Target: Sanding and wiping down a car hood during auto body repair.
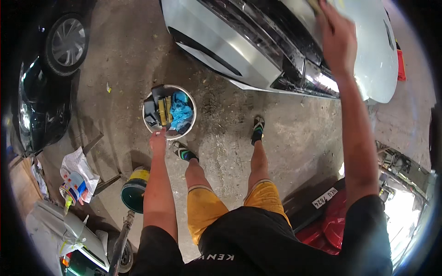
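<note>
My left hand [158, 141] is closed at the near rim of a round white bucket [194, 112], its fingers bent over the edge. Inside the bucket lie a crumpled blue cloth [180, 109], yellow-tan blocks [162, 112] and dark grey block-like pieces [150, 108]. Reaching far forward, my right hand [340, 43] is over the silver-white car [212, 34], around its dark glass and pale panel. Its fingers are closed on a yellowish-brown block [315, 5], which the upper frame edge cuts off. Whether the block touches the car cannot be made out.
A black car [43, 101] stands at far left. Left of my legs are a dark green bucket with a yellow band [133, 191], a pole [120, 244] and a paint-marked can [71, 191]. A red car [322, 225] is behind me at right. The concrete floor [221, 152] is stained.
</note>
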Motion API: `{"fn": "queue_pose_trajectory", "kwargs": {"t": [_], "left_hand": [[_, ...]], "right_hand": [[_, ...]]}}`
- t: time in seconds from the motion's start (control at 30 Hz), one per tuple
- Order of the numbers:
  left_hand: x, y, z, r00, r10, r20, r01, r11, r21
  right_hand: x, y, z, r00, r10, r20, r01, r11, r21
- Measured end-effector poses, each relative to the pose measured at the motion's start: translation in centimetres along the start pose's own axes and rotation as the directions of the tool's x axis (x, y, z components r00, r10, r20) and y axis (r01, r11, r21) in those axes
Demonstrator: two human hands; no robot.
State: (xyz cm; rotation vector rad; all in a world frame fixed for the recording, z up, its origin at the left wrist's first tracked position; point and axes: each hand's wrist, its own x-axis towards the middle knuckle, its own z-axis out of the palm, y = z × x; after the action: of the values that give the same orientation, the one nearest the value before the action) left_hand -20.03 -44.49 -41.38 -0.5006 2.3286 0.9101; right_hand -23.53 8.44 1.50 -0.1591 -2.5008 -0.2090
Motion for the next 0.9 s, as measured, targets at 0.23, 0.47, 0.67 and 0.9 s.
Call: {"fn": "queue_pose_trajectory", "kwargs": {"t": [0.23, 0.47, 0.67, 0.9], "left_hand": [[-1.1, 3.4, -2.0, 0.947, 0.029, 0.319, 0.138, 0.862, -0.488], [-4.3, 8.7, -1.6, 0.981, 0.093, 0.171, -0.046, 0.964, -0.261], [-7.7, 20.5, -1.0, 0.923, 0.384, 0.033, -0.36, 0.889, -0.283], [-13.5, 29.7, -3.0, 0.776, 0.624, -0.094, -0.62, 0.725, -0.3]], "right_hand": [[5.9, 0.3, 2.5, 0.994, 0.094, 0.047, -0.096, 0.994, 0.046], [-4.5, -1.4, -0.2, 1.0, 0.008, -0.027, -0.008, 1.0, 0.017], [6.5, -1.3, 2.1, 0.997, 0.066, -0.036, -0.061, 0.991, 0.123], [-4.4, -0.9, -1.2, 0.998, 0.056, 0.027, -0.056, 0.998, 0.032]]}}
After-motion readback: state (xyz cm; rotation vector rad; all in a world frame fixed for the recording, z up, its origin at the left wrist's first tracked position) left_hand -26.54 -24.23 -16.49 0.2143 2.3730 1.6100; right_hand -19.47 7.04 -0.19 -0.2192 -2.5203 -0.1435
